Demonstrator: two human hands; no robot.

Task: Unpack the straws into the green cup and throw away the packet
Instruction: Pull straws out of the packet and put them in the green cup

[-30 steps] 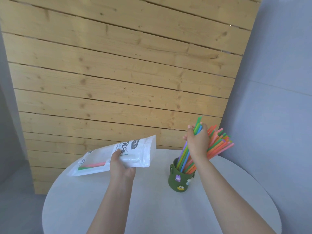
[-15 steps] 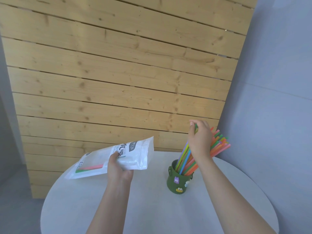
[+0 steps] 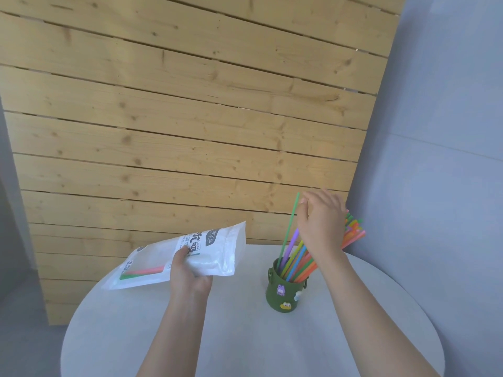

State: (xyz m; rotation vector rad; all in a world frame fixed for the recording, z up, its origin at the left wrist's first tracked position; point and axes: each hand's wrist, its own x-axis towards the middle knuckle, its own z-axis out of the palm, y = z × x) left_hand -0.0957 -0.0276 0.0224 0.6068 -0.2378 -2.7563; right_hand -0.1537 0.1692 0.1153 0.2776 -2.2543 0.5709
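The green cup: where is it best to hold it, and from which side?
Probably grip the green cup round its lower wall, coming from the near side: the straws fan out above its rim toward the right, and small handles stick out at both sides.

packet (image 3: 190,257) | dark printed characters on a white label | blurred, tilted, not readable | no other text

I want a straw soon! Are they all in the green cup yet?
Nearly. Most straws stand in the green cup, under the open right hand. The left hand grips the packet, which shows a pink and a green straw inside. Those go in; then the packet gets binned.
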